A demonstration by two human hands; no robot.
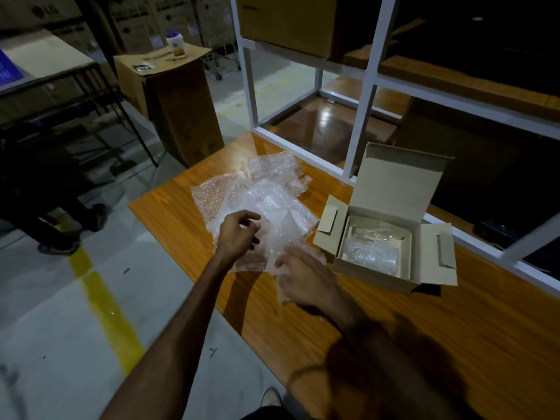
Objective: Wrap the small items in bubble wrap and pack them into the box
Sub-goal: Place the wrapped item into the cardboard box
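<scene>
Wood surface: orange-brown table (394,344), dimly lit, carrying the wrap and the box.
Bubble wrap (272,204): a loose heap of clear sheets on the table's far-left part, crumpled and overlapping; separate sheets cannot be counted.
Left hand (239,234): over the near-left edge of the heap, fingers (253,218) curled inward and apparently pinching a sheet edge; the contact is partly hidden by glare.
Right hand (306,277): at the near-right edge of the heap, back of the hand towards the viewer, blurred. It is touching the wrap; whether its fingers pinch the wrap or lie straight on it cannot be told.
Small item in hand: none can be made out between the hands. If one lies within the sheet, it is hidden.
Box (430,253): small cardboard carton, lid standing open at the back, side flaps spread, set on the table to the right of the heap and just beside its right edge.
Box contents: one wrapped bundle (369,256) already inside, filling much of the floor of the box.
Governing relation: the box lies to the right of both hands and slightly farther off; the right hand is clearly the nearer. The sheet being worked runs roughly from near-right to far-left.
Assessment: wrapping step in progress, packing partly done. Any transfer would go rightward, most naturally by the right hand.
Risk: thin wrap may snag on the left flap of the box.
</scene>
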